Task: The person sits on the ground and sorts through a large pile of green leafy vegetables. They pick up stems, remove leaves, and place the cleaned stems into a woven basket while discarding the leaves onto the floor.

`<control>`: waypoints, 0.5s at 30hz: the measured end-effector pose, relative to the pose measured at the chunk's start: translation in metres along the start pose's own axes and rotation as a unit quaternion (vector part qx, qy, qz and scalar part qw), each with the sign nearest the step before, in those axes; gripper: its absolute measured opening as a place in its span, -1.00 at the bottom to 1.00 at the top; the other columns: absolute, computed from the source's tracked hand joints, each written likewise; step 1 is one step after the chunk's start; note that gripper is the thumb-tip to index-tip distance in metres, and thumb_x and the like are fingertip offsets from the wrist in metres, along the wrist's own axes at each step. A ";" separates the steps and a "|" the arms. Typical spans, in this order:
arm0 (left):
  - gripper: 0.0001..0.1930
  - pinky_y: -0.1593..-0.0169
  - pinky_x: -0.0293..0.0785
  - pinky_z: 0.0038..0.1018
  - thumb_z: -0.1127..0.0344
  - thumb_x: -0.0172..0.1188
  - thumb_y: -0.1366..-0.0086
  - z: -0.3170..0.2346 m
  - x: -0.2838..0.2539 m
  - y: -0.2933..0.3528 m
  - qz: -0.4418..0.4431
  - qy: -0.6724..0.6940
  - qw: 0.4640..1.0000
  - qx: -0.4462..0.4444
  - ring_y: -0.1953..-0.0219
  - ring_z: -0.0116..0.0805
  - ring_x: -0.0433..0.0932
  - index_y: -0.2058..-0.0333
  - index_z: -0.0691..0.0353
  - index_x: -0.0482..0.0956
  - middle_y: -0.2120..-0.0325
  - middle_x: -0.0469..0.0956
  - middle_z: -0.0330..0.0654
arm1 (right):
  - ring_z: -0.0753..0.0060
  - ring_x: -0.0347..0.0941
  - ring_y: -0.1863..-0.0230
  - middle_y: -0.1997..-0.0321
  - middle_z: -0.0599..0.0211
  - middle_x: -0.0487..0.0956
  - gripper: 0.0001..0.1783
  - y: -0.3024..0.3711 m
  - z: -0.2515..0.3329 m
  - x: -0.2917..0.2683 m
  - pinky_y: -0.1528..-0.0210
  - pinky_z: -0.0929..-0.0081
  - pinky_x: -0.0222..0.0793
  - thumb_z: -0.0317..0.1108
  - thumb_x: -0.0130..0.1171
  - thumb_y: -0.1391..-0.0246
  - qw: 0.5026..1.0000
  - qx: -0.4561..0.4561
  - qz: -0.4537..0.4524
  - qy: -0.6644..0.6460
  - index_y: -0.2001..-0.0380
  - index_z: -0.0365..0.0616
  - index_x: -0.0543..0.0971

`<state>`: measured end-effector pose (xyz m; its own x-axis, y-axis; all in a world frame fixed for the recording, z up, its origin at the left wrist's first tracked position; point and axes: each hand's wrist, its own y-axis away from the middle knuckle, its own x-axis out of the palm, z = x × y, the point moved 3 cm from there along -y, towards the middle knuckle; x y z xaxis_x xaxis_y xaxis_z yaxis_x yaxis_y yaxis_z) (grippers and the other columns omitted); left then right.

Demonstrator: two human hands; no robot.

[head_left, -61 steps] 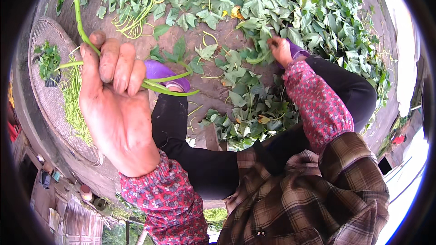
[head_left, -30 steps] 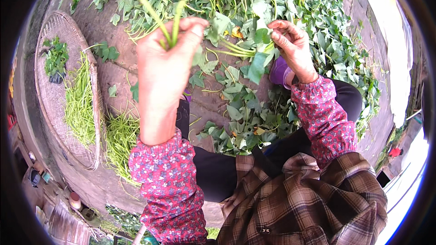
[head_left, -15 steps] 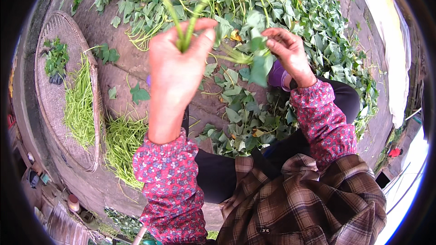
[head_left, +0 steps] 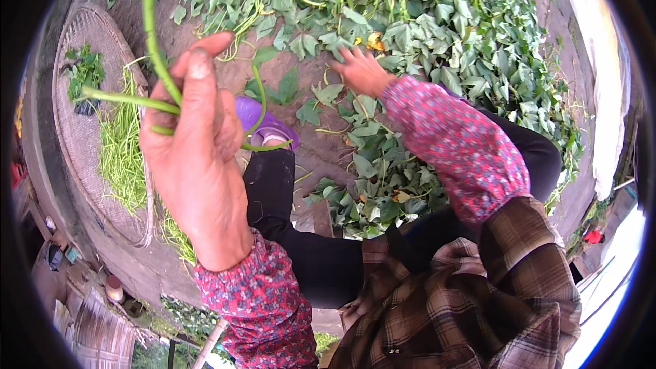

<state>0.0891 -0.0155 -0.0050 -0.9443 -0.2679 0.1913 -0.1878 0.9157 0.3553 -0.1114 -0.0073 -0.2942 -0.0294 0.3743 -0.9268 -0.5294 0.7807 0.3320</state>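
My left hand is raised at the left, its fingers and thumb closed around a few thick green leafy-plant stems. One stem stands upright from the grip, another points left, and a thin one curls out to the right. Further off, my right hand reaches forward to the near edge of a pile of green leaves and vines. Its fingers look spread and hold nothing visible; they are a little blurred. More loose leaves lie on the ground between my legs.
At the left a shallow woven basket holds plucked green stems and a small leafy bunch. More stems lie beside it. My purple shoe shows past my left hand. Pale sheeting runs along the right.
My left hand has come nearer and to the left with the stems. My right hand has let go of the leaves it held and moved left, down to the pile.
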 end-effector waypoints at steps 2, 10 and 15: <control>-0.69 0.67 -0.18 -0.72 0.30 -0.06 -0.28 -0.001 -0.007 0.001 -0.008 0.000 1.000 0.005 0.72 -0.74 -0.06 0.12 0.45 0.34 0.74 0.05 -0.48 | -0.07 0.13 -0.09 -0.15 0.11 0.11 -0.40 -0.041 0.021 -0.006 0.13 -0.09 0.26 -0.27 0.17 0.21 0.996 0.052 -0.012 -0.074 -0.02 0.21 0.30; -0.67 0.67 -0.17 -0.73 0.31 -0.11 -0.30 -0.003 -0.014 -0.006 0.017 0.051 0.999 0.000 0.71 -0.72 -0.08 0.09 0.47 0.26 0.74 -0.01 -0.46 | -0.10 -0.07 -0.23 -0.27 0.22 -0.02 -0.43 0.018 0.081 0.067 0.07 -0.23 0.16 -0.13 0.14 0.16 0.997 -0.060 0.053 -0.003 -0.02 0.28 0.32; -0.69 0.67 -0.16 -0.73 0.30 -0.12 -0.30 -0.009 -0.008 -0.004 0.038 0.070 0.997 -0.001 0.71 -0.71 -0.07 0.10 0.45 0.27 0.74 0.00 -0.46 | -0.02 0.02 -0.20 -0.27 0.23 0.02 -0.60 0.239 0.021 0.116 0.05 -0.30 0.09 -0.14 -0.03 0.08 0.979 -0.140 0.144 0.017 0.09 0.27 0.45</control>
<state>0.0998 -0.0198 0.0003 -0.9089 -0.2376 0.3426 -0.1169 0.9340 0.3377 -0.2230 0.2332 -0.3187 -0.2387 0.5381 -0.8084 -0.7068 0.4746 0.5246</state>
